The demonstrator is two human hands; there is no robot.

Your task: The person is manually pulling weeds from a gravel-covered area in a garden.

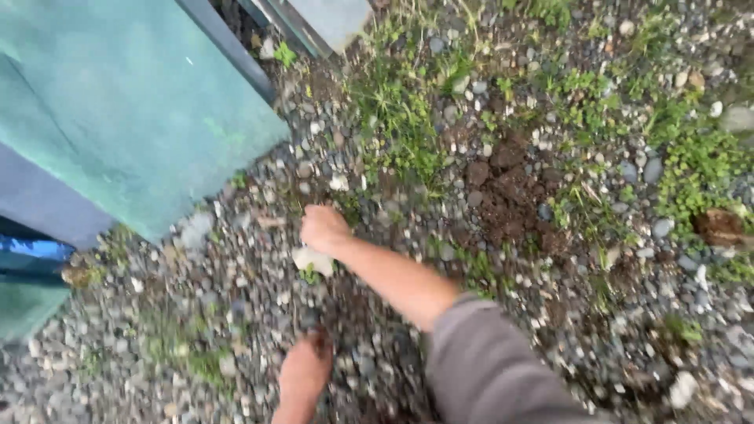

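Green sheeting (133, 102) covers a box-like shape at the far left, with a blue strip (31, 251) showing below its edge. Grey gravel (212, 259) spreads from its foot across the whole ground. Low in the middle, the left hand (305, 369) hangs just above the stones, fingers curled and dirt on them; whether it grips anything cannot be told through the blur. Just above it, the right hand (323, 229) is closed into a fist down at the gravel, knuckles up, right beside a pale stone (312, 259) that lies against the wrist; what the fist holds is hidden. A grey sleeve (487, 369) covers that arm from the elbow. Weeds (397, 110) grow beyond the fist. Further right lies a patch of dug soil (510, 188), then more green tufts (699, 169) among the pebbles.
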